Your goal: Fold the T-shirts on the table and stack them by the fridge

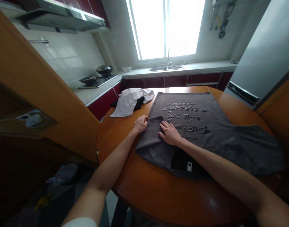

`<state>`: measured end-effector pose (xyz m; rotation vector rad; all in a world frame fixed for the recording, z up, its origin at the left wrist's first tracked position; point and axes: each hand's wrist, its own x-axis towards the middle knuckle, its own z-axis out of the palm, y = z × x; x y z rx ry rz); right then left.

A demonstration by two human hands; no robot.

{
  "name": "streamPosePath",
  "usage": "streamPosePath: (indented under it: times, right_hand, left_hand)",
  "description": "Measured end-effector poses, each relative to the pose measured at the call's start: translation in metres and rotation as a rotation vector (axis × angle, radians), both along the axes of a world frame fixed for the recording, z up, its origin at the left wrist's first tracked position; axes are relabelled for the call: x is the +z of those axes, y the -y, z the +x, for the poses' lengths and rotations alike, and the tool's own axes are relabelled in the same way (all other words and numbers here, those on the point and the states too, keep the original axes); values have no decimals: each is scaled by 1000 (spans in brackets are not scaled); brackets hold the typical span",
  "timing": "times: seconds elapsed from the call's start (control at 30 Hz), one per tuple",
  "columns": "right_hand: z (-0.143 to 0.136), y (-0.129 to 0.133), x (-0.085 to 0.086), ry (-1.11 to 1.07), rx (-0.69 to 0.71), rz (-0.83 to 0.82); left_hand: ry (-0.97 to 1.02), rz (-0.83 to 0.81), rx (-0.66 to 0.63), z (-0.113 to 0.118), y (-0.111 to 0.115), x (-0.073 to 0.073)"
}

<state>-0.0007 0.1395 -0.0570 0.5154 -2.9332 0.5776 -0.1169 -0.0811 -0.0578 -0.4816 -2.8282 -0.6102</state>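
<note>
A dark grey T-shirt [217,138] with raised lettering lies spread on the wooden table, its neck opening and white label towards me. The sleeve on the left is folded inward over the body; the one on the right lies stretched out. My left hand [141,124] is at the shirt's left edge, fingers curled and closed on the cloth by the fold. Flat on the folded sleeve rests my right hand [170,134], fingers stretched out, holding nothing. My right forearm crosses above the collar and hides part of it.
The round-ended wooden table [125,170] carries a heap of white cloth [132,101] with black cloth under it, left of the shirt. Beyond are a counter with a sink [165,68], a stove with pans [97,80] and a fridge [255,56] at right.
</note>
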Motion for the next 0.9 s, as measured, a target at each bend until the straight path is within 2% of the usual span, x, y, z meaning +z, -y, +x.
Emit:
streamPosePath:
  times: [0.13,0.27,0.33,0.4,0.47,0.53,0.7,0.9]
  right_hand:
    - [1,0,1,4,-4,-7]
    - [1,0,2,13,0,-7]
    - [1,0,2,11,-2,-3]
    - [1,0,2,7,0,3]
    - [1,0,1,5,2,7]
    - [0,1,0,-1,0,9]
    - [-2,0,-1,3,1,11]
    - [-11,3,11,-29,-12,35]
  left_hand:
    - [-1,-4,-4,0,1,-2]
    - [-28,4,-21,5,-2,4]
    - [-73,3,-85,10,-6,9]
    - [-97,-25,-203,17,-13,12]
    - [-67,-88,-318,23,-19,12]
    - [-10,-163,-369,28,-25,10]
    - [38,-252,-358,31,-29,5]
    - [35,-279,-369,28,-27,2]
